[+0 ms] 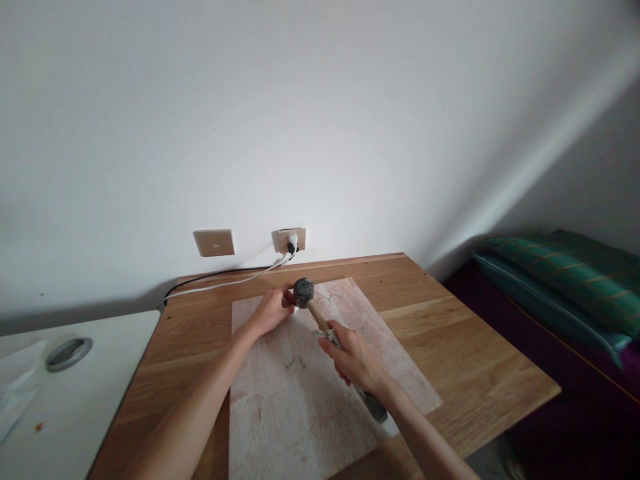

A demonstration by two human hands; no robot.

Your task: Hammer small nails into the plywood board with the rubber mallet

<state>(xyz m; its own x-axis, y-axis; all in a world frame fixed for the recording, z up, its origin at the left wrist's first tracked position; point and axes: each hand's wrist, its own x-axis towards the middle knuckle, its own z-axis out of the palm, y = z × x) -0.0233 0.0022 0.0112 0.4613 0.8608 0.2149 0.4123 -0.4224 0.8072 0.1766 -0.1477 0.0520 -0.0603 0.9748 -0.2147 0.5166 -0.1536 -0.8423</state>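
gripping a dark-headed, wooden-handled hammer [317,314], the right hand [354,357] closes around its handle, apart from the left hand [274,309], whose bent fingers sit just beside the hammer's head, their hold hidden. the hammer slants over a flat, whitish, rough wooden board [280,417], near two thin grey metal nails [302,362]. the brown plank tabletop [465,340] runs widest to the board's right, narrow behind toward the white wall [350,133].

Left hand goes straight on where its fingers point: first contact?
Probably the hammer's dark head, right ahead of the left hand in view; depth is unclear, so it might pass beneath.
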